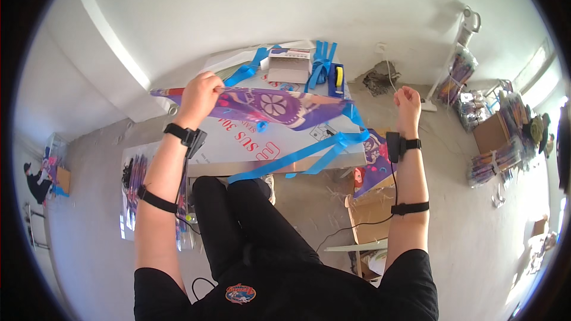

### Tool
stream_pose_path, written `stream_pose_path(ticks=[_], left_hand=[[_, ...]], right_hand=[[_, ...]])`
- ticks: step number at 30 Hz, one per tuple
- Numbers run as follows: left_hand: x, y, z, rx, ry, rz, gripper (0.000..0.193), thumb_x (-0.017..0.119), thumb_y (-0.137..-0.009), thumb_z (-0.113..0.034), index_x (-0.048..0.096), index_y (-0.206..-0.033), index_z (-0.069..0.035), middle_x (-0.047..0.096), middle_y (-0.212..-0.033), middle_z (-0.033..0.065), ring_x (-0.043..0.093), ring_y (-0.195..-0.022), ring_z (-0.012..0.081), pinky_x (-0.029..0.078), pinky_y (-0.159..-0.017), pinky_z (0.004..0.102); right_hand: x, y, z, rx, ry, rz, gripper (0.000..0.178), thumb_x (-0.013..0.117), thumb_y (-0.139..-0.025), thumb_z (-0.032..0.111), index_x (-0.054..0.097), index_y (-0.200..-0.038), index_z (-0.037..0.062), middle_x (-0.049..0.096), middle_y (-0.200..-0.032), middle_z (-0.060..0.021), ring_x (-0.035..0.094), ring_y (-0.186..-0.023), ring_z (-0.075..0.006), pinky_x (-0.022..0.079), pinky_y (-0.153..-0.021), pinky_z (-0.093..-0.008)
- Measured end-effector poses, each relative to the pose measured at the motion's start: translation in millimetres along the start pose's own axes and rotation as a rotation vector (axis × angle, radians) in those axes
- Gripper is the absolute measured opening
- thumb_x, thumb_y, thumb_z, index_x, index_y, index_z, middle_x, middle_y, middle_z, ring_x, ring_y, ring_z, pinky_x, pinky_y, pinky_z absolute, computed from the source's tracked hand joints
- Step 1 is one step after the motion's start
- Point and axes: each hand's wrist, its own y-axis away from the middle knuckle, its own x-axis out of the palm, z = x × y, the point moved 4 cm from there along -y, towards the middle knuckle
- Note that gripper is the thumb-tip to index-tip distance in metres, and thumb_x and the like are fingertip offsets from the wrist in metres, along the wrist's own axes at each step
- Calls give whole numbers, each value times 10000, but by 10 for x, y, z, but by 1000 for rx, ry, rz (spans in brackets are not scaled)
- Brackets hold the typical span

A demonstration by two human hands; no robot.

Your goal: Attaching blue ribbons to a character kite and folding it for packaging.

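Observation:
My left hand (pixel 202 96) is closed on the upper edge of a purple printed pennant (pixel 270 109), which hangs slanted above the table. Blue ribbon (pixel 303 153) runs from the pennant's right end and loops down over the table's near edge. A second purple triangular pennant (pixel 376 163) hangs beside the table's right side, below the ribbon. Raised to the right of the table is my right hand (pixel 408 104), its fingers curled together. Whatever may be between those fingers is too small to make out. Black straps with small devices sit on both wrists.
On the table (pixel 232 148) stand an open cardboard box (pixel 288 66), folded blue ribbons (pixel 321 62) and a blue-and-yellow item (pixel 336 79). Wrapped bundles (pixel 138 178) lie at the left; more bundles (pixel 496 163) and a stick vacuum (pixel 467 30) are at the right.

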Motion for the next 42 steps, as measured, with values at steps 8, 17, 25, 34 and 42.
stream_pose_path(ticks=[8, 17, 25, 34, 42], left_hand=[[-269, 179, -80, 38, -113, -48, 108, 594, -656, 52, 550, -681, -44, 563, -715, 83, 578, -715, 303, 467, -614, 395], [-319, 652, -373, 202, -219, -25, 132, 614, -643, -5, 529, -706, -83, 531, -747, 43, 558, -750, 252, 459, -637, 376], [-504, 1033, -129, 148, -198, -47, 134, 622, -669, -17, 515, -719, -82, 505, -747, 47, 551, -749, 250, 462, -645, 372], [-631, 1130, -30, 48, -164, -118, 164, 615, -644, 0, 474, -680, -76, 489, -712, 51, 546, -722, 256, 459, -618, 378], [-559, 990, -310, 92, -102, -121, 68, 563, -712, -57, 498, -715, -77, 467, -722, 44, 540, -735, 229, 451, -629, 358]], right_hand=[[394, 1595, -76, 528, -615, 650, 373, 506, -948, 371, 576, -1014, 11, 633, -1033, -105, 609, -944, -189, 484, -836, -315], [985, 1714, -84, 730, -1216, 255, 196, 590, -906, 197, 567, -1037, 53, 617, -986, -76, 588, -929, -209, 491, -807, -350], [1032, 1502, 245, 504, -893, 367, 332, 567, -926, 304, 599, -1017, -13, 656, -878, -95, 646, -762, -203, 535, -676, -327], [729, 1720, 1060, 50, 627, 575, 498, 625, -821, 476, 601, -946, -5, 642, -784, -110, 636, -715, -244, 526, -652, -341], [1619, 2639, 2019, -1094, 337, 581, 218, 690, -718, 84, 614, -919, 51, 609, -879, -93, 586, -834, -290, 474, -735, -370]])
